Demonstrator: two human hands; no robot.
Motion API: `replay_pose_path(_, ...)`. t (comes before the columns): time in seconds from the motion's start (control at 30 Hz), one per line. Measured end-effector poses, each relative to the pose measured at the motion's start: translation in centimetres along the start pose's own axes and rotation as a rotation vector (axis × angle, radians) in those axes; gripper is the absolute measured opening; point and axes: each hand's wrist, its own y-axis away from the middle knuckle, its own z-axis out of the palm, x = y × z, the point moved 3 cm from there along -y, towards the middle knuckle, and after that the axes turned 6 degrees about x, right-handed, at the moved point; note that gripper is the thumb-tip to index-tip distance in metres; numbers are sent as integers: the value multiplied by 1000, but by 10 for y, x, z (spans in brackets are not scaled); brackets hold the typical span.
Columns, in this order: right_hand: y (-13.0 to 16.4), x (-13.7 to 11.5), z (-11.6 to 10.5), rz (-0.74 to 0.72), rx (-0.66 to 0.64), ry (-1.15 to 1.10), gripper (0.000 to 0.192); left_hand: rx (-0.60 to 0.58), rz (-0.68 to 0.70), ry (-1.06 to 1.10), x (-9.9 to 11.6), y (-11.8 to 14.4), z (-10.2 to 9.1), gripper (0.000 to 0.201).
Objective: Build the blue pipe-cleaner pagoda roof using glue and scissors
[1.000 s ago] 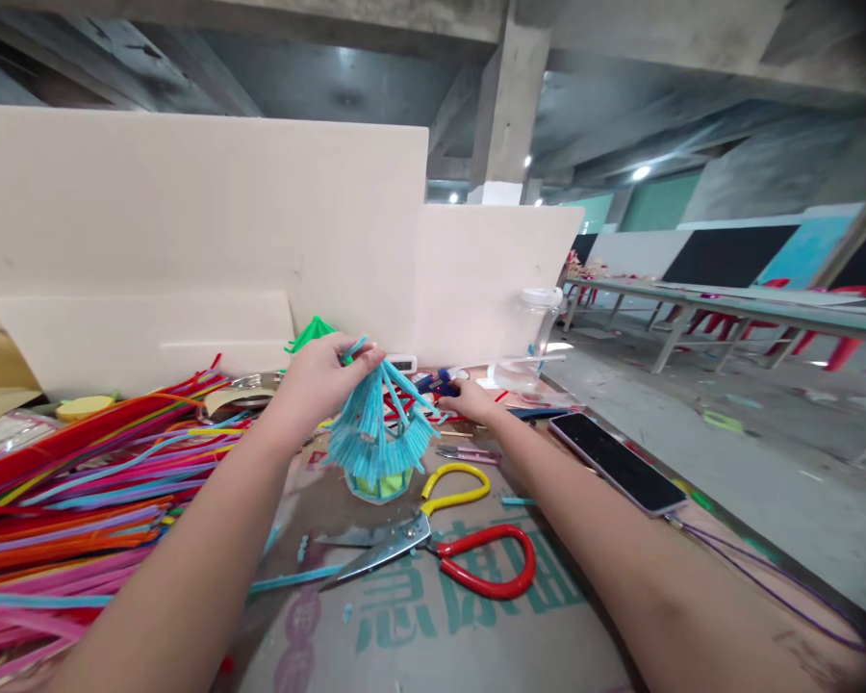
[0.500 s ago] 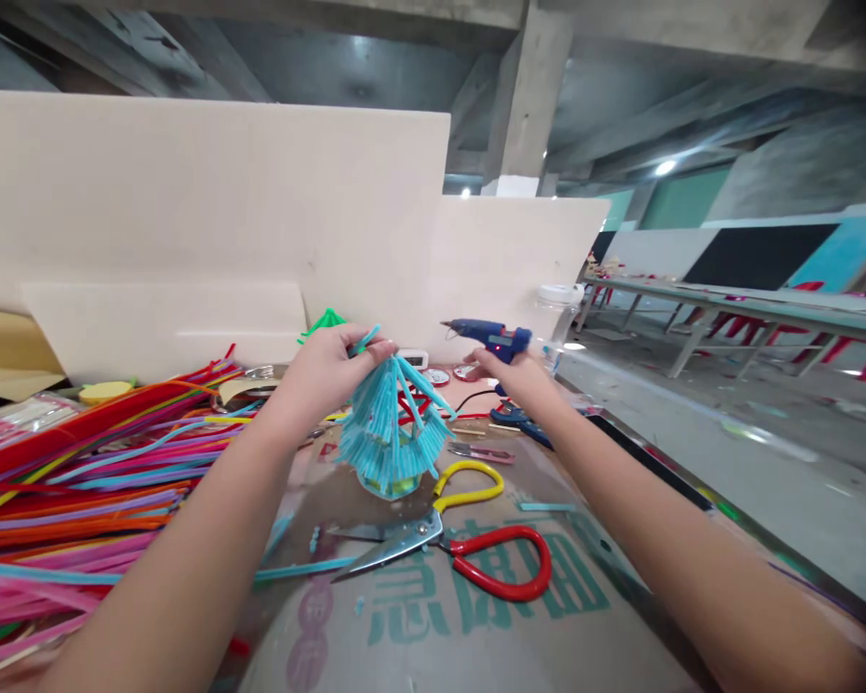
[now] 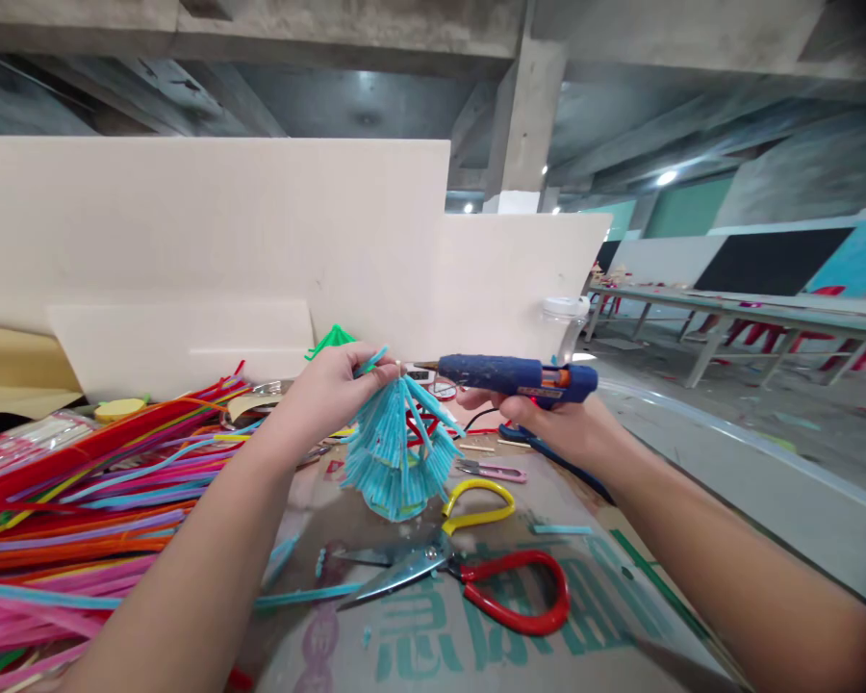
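The left hand (image 3: pixel 330 390) pinches the gathered top of a light-blue pipe-cleaner tassel (image 3: pixel 399 448), its fingers closed on the tip where the strands meet. The tassel hangs with its long axis roughly upright, apex up and flared skirt down, its lower edge just above the cardboard sheet (image 3: pixel 476 635) on the counter. The right hand (image 3: pixel 559 428) is wrapped around the grip of one blue hot-glue gun (image 3: pixel 509 375), fingers closed on it. The gun lies almost level, its long axis running left to right, nozzle pointing left at the top of the tassel and ending just beside the left hand's fingertips.

On the cardboard lie two pairs of scissors: a large pair with one yellow and one red handle loop (image 3: pixel 469 568), blades pointing left, and a small pink pair (image 3: pixel 495 472) behind it. A heap of coloured pipe cleaners (image 3: pixel 79 500), too many to count, covers the left of the counter. A clear jar (image 3: pixel 567 322) stands at the far right.
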Motion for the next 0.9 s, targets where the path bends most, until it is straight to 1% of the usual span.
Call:
replay_pose_path(0.17,0,-1,5,39,-30,108,33,0,55,-42,-1,-2,-1,40)
replay_pose_path(0.37,0,1,10,23,-25,200,27,-11,50,-65,1,-1,-1,39)
replay_pose_path(0.47,0,2,11,17,-22,229,28,1,62,-62,2,-1,-1,38)
replay_pose_path(0.63,1,0,10,1,30,289,32,8,46,-67,0,-1,0,38)
replay_pose_path(0.9,1,-2,11,-6,54,354,34,6,51,-72,2,-1,0,39)
